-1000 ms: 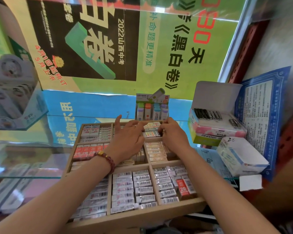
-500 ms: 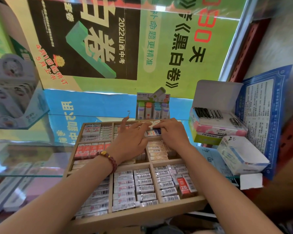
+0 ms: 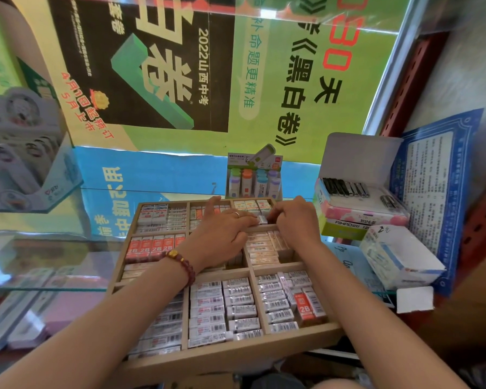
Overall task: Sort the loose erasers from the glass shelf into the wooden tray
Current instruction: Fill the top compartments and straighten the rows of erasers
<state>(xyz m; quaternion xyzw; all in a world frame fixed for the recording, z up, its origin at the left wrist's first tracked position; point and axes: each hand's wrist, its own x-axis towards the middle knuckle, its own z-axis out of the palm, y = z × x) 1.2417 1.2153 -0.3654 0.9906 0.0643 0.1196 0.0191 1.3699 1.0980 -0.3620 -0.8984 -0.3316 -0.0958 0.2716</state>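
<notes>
A wooden tray (image 3: 230, 353) with nine compartments sits on the glass shelf (image 3: 40, 287), filled with rows of wrapped erasers. Both my hands are over its far right compartment. My left hand (image 3: 222, 234) lies flat with straight fingers, their tips touching a small white eraser (image 3: 262, 219). My right hand (image 3: 295, 220) has curled fingers pinching that same eraser from the right. An orange 2B eraser (image 3: 305, 308) lies loose on top of the near right compartment.
A display box of coloured correction tapes (image 3: 253, 181) stands behind the tray. To the right are an open box of pens (image 3: 359, 197), a white-and-blue box (image 3: 399, 256) and a blue leaflet (image 3: 435, 186). A clear display stand (image 3: 26, 164) occupies the left.
Both hands have drawn slightly back from the far edge and closed together on one small eraser in the far right compartment. The tray has stayed put.
</notes>
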